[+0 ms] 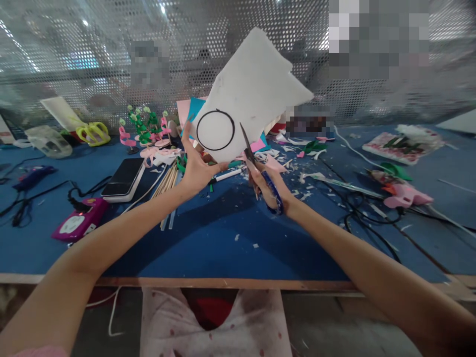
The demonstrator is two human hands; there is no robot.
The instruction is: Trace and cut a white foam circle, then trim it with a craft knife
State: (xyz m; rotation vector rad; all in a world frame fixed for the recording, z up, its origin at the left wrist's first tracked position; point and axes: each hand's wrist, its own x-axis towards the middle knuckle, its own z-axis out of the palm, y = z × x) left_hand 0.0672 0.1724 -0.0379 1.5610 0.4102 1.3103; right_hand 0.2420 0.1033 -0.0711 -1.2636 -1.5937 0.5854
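Observation:
A large white sheet (253, 84) with irregular edges is held up over the table, and a black circle outline is drawn on its lower left part. My left hand (198, 166) grips the sheet by its lower left edge, thumb below and fingers along the side. In my right hand (273, 186) is a pair of scissors (272, 192) with blue handles, my fingers wrapped round them. The blades point up and left, beside the sheet's lower edge and to the right of the circle. Whether the blades touch the sheet I cannot tell.
Paper scraps (293, 163) litter the blue table (230, 253). Wooden sticks (165, 181), a white marker (226, 176), a black-and-white device (124, 181) and a purple power block (81, 218) lie left. Small green-and-pink crafts (147, 126) stand behind. A pink glue gun (407, 195) and cables lie right.

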